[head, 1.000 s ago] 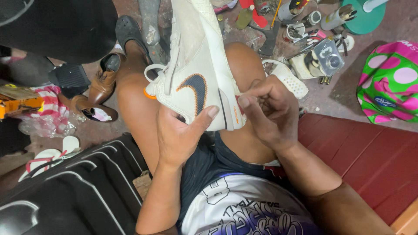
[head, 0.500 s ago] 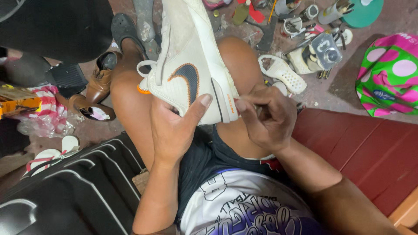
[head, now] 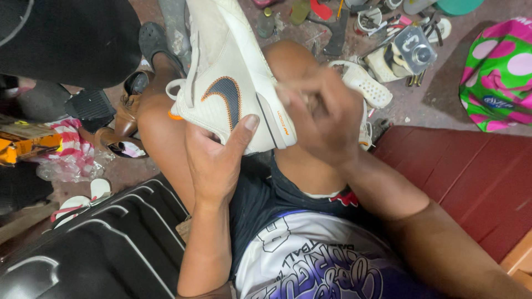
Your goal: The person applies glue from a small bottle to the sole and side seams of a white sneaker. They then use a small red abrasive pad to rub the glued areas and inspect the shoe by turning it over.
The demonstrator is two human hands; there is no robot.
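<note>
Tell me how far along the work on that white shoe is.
Done: nothing finished shows. In hand: the left hand braces the white sneaker on the lap, thumb against its heel, while the right hand, blurred, pinches at the heel edge. Left: unclear; the heel edge is hidden behind the fingers, and tools lie on the floor.

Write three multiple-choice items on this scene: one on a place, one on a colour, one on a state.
1. Where does the white sneaker rest?
A. on the person's lap
B. on the red bench
C. on the black suitcase

2. What colour is the polka-dot bag?
A. blue and yellow
B. green and pink
C. black

3. How is the left hand placed?
A. flat on the floor
B. gripping the sneaker's heel, thumb up its side
C. holding a hammer

Answers: A, it lies across the bare thighs; B, pink dots on green; B, the thumb presses its side while the right hand works at the sole edge.
</note>
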